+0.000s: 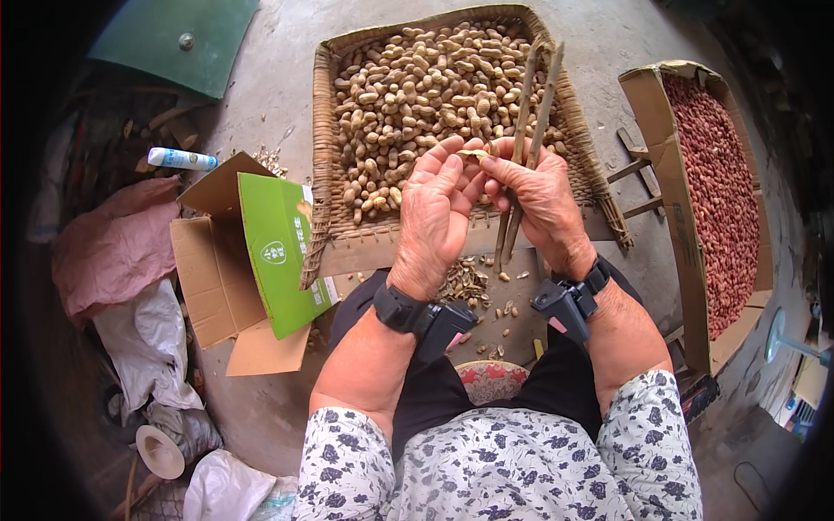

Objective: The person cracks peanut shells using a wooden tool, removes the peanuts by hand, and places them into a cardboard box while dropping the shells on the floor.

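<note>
My hands meet over the near part of a woven wicker tray [321, 130] heaped with unshelled peanuts [423, 91]. An opened peanut shell [472, 154] lies at the fingertips of my left hand [435, 208], which is half curled with the palm up. My right hand [550, 195] grips two thin wooden sticks [546, 104] that slant up over the tray. Its thumb and forefinger also touch the shell's right end. Whether a kernel is inside the shell is too small to tell.
At right a cardboard box [690, 241] holds many red-skinned peanut kernels [713, 195]. An open green-and-brown carton [273, 254] stands at left. Broken shells [466, 283] litter the floor between my knees. Farther left are a spray can [182, 159], a pink sack [117, 241] and white sacks [146, 338].
</note>
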The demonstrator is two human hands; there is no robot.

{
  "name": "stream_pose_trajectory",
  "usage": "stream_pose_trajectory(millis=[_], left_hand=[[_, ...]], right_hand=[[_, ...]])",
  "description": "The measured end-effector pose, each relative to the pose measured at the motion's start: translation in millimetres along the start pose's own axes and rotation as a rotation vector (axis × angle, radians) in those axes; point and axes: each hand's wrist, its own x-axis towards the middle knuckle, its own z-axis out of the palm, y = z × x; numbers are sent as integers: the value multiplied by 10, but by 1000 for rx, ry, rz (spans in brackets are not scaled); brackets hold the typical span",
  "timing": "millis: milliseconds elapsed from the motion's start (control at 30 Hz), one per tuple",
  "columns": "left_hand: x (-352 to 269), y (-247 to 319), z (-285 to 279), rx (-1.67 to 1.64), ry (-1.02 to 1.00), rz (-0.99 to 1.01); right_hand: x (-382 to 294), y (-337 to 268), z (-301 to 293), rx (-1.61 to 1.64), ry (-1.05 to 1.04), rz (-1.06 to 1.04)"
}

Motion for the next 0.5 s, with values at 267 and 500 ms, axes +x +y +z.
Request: stream_pose_trajectory(millis=[267, 500], left_hand=[[15, 9, -56, -72, -26, -39], [7, 73, -13, -99, 13, -82]], right_hand=[[-10, 59, 32, -467, -29, -404], [-51, -85, -90, -98, -10, -107]])
